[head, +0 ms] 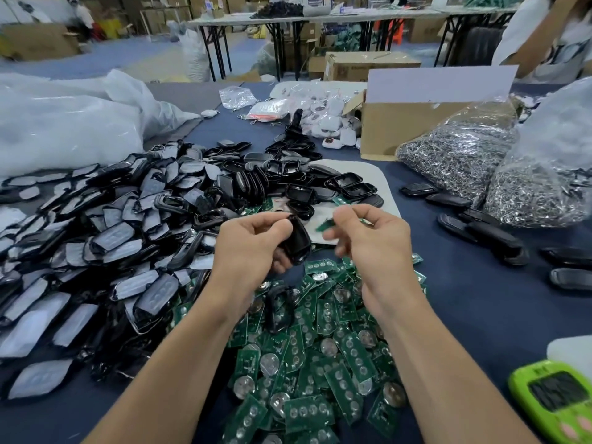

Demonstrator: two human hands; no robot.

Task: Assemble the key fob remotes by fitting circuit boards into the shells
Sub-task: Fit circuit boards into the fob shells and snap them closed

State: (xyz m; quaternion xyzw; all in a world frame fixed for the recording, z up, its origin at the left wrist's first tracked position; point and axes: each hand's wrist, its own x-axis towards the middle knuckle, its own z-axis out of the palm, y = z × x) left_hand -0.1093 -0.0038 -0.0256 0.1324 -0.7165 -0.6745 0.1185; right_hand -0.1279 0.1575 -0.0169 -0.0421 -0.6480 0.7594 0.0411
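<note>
- The left hand (253,248) is curled round a black shell (298,241) just above the middle of the frame. The thumb lies on top and the fingers wrap underneath, so the shell is tilted and its lower end pokes out below the palm.
- The right hand (371,238) pinches a small green circuit board (325,225) between thumb and fingertips. The board is blurred and close beside the shell, but I cannot tell whether the two touch.
- The shell looks like light, rigid, glossy plastic, so it is probably slippery. It is best held by its long side walls, which leaves the open cavity free to take the board.
- The board looks thin, stiff and very light. It is best held by its bare edges, off the button pads and the coin cell, and it should be seated flat rather than forced, since a corner could snag on the shell's rim.
- More circuit boards (320,363) lie in a loose heap at the lower middle of the frame, many showing round silver cells.
- Empty shells (112,235) are piled across the left and centre of the bench (464,299).
- Closed black remotes (493,235) lie in a row at the right, likely finished pieces.
- Bags of metal rings (464,155) and a cardboard box (400,129) sit at the upper right.
</note>
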